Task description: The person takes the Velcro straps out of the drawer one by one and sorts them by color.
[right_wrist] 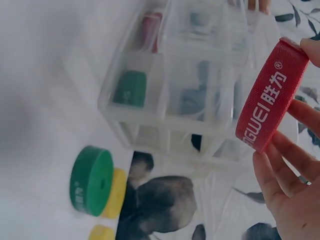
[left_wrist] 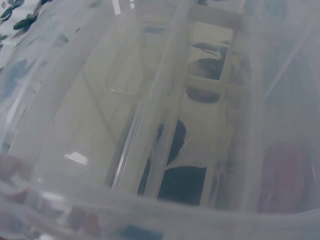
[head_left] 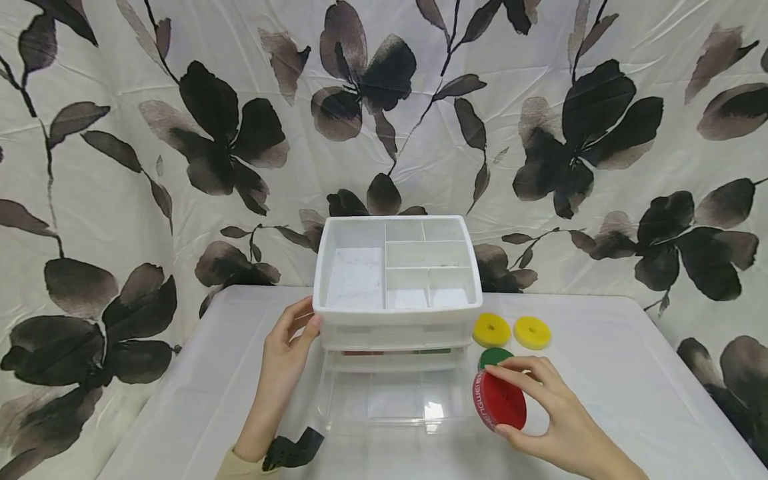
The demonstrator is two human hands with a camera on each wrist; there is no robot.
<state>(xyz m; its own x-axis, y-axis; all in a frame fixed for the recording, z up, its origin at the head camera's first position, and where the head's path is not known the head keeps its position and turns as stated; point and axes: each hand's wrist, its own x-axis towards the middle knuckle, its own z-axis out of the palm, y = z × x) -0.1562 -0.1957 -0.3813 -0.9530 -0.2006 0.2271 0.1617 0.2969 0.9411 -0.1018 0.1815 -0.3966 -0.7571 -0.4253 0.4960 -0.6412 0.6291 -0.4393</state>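
In the head view my right hand (head_left: 552,407) pinches a red fabric strap roll (head_left: 505,401) between thumb and fingers, tilted with white lettering on its edge. The roll is in the air, just right of a clear pulled-out drawer (head_left: 396,393). My left hand (head_left: 293,343) holds the left side of the white drawer organizer (head_left: 396,319), thumb at its front corner. From the right wrist view, a green roll (right_wrist: 131,88) and a red roll (right_wrist: 151,31) show inside the organizer through the clear plastic. The left wrist view looks through clear drawer walls (left_wrist: 150,150).
Two yellow rolls (head_left: 531,332) lie on the white table (head_left: 600,360) right of the organizer. Another green roll (head_left: 495,357) stands near them, partly behind the red one. The organizer's top has several compartments (head_left: 428,254). A flower-printed cloth (head_left: 450,153) hangs behind the table.
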